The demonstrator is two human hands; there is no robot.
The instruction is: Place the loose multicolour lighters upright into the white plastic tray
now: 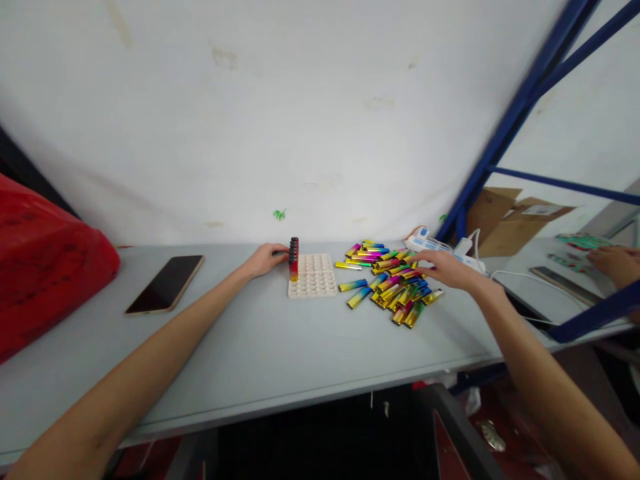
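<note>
I have the right hand (pixel 443 267) over the right side of the loose pile of shiny tubes (pixel 393 291), thumb and fingers parted. The left hand (pixel 266 260) is at the white tray's (pixel 320 285) far left edge, beside a row of upright dark-capped tubes (pixel 293 259); whether it pinches one, I cannot tell. The tubes look light, stiff and slick, so I'd grip each mid-barrel. A power strip (pixel 429 245) crowds the pile's far right, near the blue frame (pixel 506 133); a phone (pixel 166 285) and red bag (pixel 45 267) lie left.
</note>
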